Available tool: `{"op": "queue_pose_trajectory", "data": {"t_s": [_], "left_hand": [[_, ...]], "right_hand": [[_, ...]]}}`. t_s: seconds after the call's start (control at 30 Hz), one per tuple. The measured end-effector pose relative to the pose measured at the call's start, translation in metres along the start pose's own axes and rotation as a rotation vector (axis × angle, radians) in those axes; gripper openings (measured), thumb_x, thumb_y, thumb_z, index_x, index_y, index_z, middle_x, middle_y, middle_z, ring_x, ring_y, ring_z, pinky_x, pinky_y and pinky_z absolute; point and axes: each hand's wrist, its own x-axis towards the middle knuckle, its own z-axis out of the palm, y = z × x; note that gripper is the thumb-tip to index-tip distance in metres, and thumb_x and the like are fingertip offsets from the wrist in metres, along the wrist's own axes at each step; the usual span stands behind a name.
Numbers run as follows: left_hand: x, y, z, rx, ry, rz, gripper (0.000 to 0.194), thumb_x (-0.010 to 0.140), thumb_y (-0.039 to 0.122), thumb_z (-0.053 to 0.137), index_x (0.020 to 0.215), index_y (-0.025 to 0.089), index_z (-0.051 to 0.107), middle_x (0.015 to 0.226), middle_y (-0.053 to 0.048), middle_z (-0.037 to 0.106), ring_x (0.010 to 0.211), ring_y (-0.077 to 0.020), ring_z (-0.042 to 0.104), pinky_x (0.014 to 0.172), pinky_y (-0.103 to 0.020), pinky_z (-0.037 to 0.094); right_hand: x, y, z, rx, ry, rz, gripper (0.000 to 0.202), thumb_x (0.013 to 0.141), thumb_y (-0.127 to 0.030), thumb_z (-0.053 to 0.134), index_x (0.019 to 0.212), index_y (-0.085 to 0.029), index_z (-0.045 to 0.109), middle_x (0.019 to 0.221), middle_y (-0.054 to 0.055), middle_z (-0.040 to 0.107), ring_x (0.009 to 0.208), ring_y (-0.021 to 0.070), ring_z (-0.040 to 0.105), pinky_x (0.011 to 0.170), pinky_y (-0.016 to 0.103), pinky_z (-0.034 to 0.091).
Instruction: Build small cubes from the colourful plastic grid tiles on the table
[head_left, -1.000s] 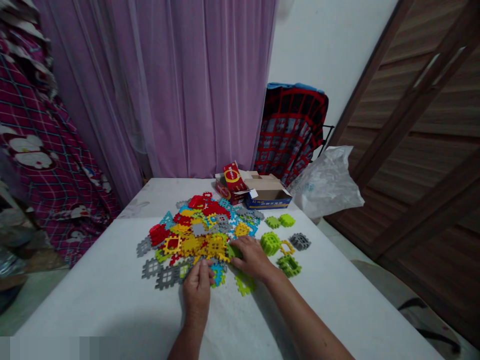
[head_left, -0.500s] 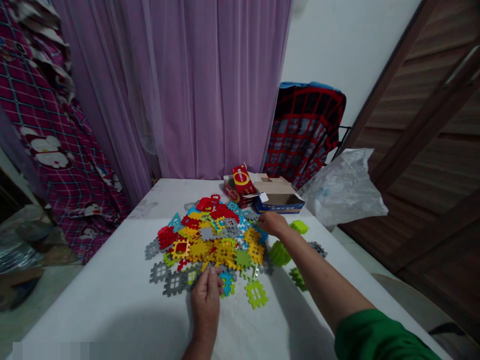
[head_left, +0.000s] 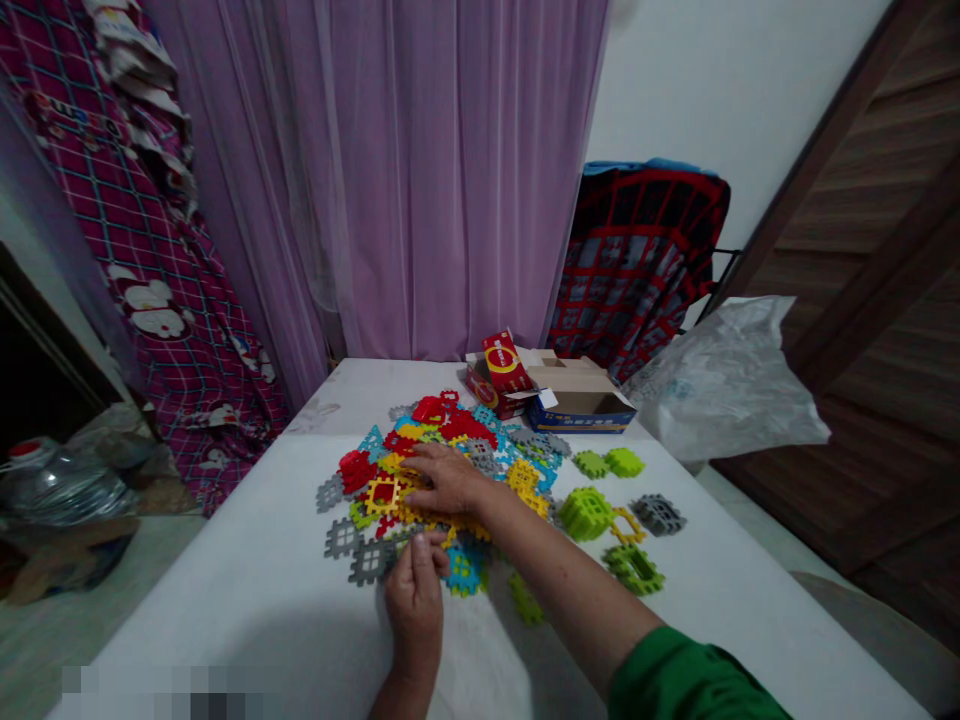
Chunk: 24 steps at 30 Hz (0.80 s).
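Both hands' fingers flat, open, on notched square plastic tiles.

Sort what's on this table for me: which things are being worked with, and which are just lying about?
In hand:
heap of flat coloured plastic interlocking tiles
right hand, resting on heap
left hand, at heap's near edge

Lying about:
open cardboard box
red carton
crumpled clear plastic bag

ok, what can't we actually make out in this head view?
- Tiles under the right hand: the hand hides them, so any grip is unclear.
- Left hand fingertips: at the edge of the tile pile, contact too small to tell.
- Inside of the cardboard box: hidden by its walls.
- Bottom left corner: blurred out.
- Green sleeve: cut off by the bottom edge.
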Motion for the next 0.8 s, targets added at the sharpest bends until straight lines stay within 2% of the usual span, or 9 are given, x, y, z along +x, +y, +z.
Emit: {"op": "queue_pose_trajectory", "data": {"t_s": [0.1, 0.23, 0.37, 0.5, 0.63, 0.8], "left_hand": [[0.021, -0.001, -0.019, 0.086, 0.134, 0.09, 0.057, 0.087, 0.068, 0.04, 0.079, 0.019, 0.069, 0.062, -0.004, 0.067, 0.06, -0.0185, 0.065, 0.058, -0.027, 0.053], [0.045, -0.011, -0.037, 0.155, 0.295, 0.162, 0.045, 0.088, 0.058, 0.043, 0.09, 0.02, 0.068, 0.087, -0.008, 0.073, 0.084, -0.0219, 0.068, 0.077, -0.032, 0.054], [0.053, -0.023, -0.04, 0.195, 0.331, 0.172, 0.035, 0.088, 0.047, 0.048, 0.102, 0.02, 0.067, 0.104, -0.009, 0.072, 0.102, -0.0238, 0.065, 0.094, -0.038, 0.049], [0.055, -0.028, -0.037, 0.213, 0.335, 0.215, 0.029, 0.085, 0.038, 0.05, 0.103, 0.022, 0.066, 0.107, -0.008, 0.071, 0.106, -0.0244, 0.063, 0.098, -0.04, 0.047], [0.058, -0.031, -0.035, 0.222, 0.344, 0.272, 0.025, 0.084, 0.036, 0.051, 0.099, 0.023, 0.067, 0.106, -0.009, 0.07, 0.106, -0.0245, 0.063, 0.098, -0.041, 0.047], [0.061, -0.038, -0.034, 0.192, 0.411, 0.252, 0.03, 0.086, 0.037, 0.05, 0.107, 0.021, 0.065, 0.117, -0.01, 0.066, 0.115, -0.0254, 0.058, 0.104, -0.043, 0.043]], "right_hand": [[0.002, -0.004, 0.005, -0.005, -0.075, -0.01, 0.061, 0.08, -0.05, 0.067, 0.136, -0.027, 0.056, 0.144, 0.012, 0.05, 0.133, 0.0315, 0.044, 0.108, 0.05, 0.035], [-0.012, 0.011, -0.002, -0.063, -0.078, 0.086, 0.05, 0.08, -0.036, 0.064, 0.129, -0.026, 0.061, 0.133, 0.01, 0.061, 0.126, 0.0294, 0.051, 0.105, 0.05, 0.037], [-0.033, 0.038, -0.012, -0.096, -0.07, 0.158, 0.041, 0.08, -0.024, 0.061, 0.12, -0.026, 0.067, 0.132, 0.008, 0.062, 0.123, 0.0268, 0.054, 0.104, 0.045, 0.039], [-0.043, 0.052, -0.021, -0.141, -0.037, 0.199, 0.03, 0.08, -0.018, 0.058, 0.104, -0.027, 0.075, 0.116, 0.003, 0.071, 0.113, 0.0215, 0.061, 0.1, 0.036, 0.042], [-0.025, 0.039, -0.025, -0.186, 0.007, 0.203, 0.031, 0.084, -0.018, 0.053, 0.104, -0.026, 0.074, 0.11, 0.003, 0.073, 0.106, 0.021, 0.064, 0.093, 0.033, 0.046], [0.03, 0.002, -0.016, -0.219, 0.006, 0.088, 0.029, 0.085, -0.026, 0.056, 0.109, -0.029, 0.072, 0.116, 0.004, 0.071, 0.113, 0.022, 0.059, 0.096, 0.034, 0.043]]}}
